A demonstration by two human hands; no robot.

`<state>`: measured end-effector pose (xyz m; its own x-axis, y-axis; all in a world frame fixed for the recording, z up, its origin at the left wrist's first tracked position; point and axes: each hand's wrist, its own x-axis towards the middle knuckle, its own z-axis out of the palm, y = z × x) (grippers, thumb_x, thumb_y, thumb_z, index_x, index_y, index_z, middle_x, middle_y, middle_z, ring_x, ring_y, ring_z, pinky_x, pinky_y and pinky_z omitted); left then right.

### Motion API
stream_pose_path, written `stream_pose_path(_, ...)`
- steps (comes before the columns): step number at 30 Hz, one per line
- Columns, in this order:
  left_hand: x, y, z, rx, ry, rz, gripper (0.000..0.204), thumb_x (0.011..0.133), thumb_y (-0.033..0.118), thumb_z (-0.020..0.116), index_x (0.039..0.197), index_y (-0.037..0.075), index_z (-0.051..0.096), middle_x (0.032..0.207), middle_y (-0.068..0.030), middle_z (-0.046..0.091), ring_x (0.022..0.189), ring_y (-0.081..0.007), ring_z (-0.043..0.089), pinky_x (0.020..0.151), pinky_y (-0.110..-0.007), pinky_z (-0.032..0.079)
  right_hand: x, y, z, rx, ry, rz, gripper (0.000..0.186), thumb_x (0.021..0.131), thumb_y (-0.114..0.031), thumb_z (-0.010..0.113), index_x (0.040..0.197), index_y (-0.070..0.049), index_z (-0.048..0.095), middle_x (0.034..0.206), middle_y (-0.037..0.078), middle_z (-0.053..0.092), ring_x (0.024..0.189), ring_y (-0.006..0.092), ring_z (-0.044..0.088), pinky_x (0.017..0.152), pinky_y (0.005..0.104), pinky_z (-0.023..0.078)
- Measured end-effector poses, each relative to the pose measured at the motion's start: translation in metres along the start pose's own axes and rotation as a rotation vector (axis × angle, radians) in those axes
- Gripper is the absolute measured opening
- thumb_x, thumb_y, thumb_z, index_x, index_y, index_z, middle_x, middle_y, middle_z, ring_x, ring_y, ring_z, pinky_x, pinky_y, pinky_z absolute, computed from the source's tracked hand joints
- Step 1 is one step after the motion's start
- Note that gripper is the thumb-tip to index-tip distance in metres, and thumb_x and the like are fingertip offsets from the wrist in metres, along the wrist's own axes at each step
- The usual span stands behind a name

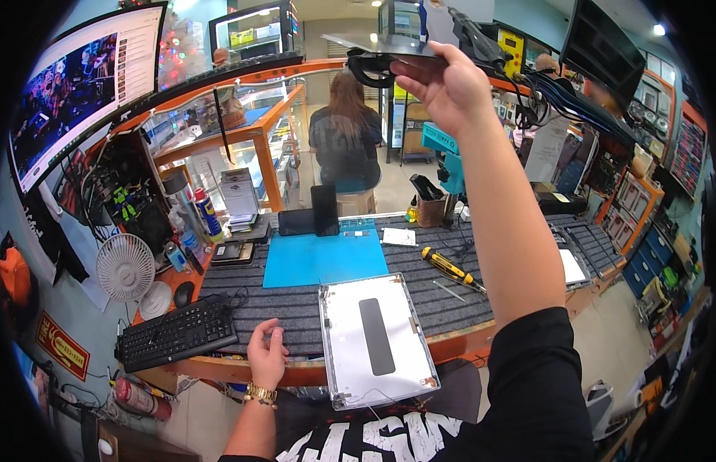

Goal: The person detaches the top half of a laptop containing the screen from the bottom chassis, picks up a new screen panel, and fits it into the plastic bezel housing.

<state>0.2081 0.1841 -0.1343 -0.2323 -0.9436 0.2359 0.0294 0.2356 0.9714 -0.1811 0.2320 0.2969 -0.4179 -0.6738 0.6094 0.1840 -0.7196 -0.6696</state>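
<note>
My right hand [454,85] is raised high at the far side of the bench. Between its thumb and fingers is a thin dark flat panel [381,44], seen nearly edge-on, with a black curved part below it; its kind is unclear. Down at the bench's front edge, my left hand [267,354] rests empty, its fingers loosely bent and apart. To its right lies a silver laptop lid shell [342,331], inner side up, with a long grey strip down its middle. The shell overhangs the front edge toward my lap, and a thin wire shows at its near end.
A blue mat [319,258] lies behind the shell, with two dark phones [325,212] at its far edge. A yellow-black screwdriver [446,266] is on the right. Keyboard [177,337], mouse [183,292] and fan [125,267] stand left. A person [346,138] sits beyond the bench.
</note>
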Motion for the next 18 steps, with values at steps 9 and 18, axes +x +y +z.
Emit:
stream_pose_path(9,0.0,-0.014,0.004,0.259,-0.004,0.239,0.021,0.099,0.009,0.073,0.118,-0.002,0.074,0.094,-0.0056,0.072,0.064,-0.0065,0.059,0.057,-0.025,0.047,0.058,0.052,0.029,-0.229,0.105,0.023,0.051,0.112,-0.035,0.061,0.137,0.008,0.054,0.115,0.025,0.075,0.086,0.0362,0.081,0.063,0.0391,0.07)
stream_pose_path(18,0.001,-0.001,0.012,0.326,-0.022,0.294,0.016,0.097,0.007,0.074,0.111,-0.002,0.075,0.09,-0.0071,0.071,0.062,-0.0083,0.058,0.056,-0.025,0.046,0.053,0.061,0.026,-0.424,0.128,0.106,0.071,0.101,-0.063,0.071,0.122,0.005,0.064,0.095,0.016,0.076,0.067,0.022,0.077,0.047,0.027,0.053)
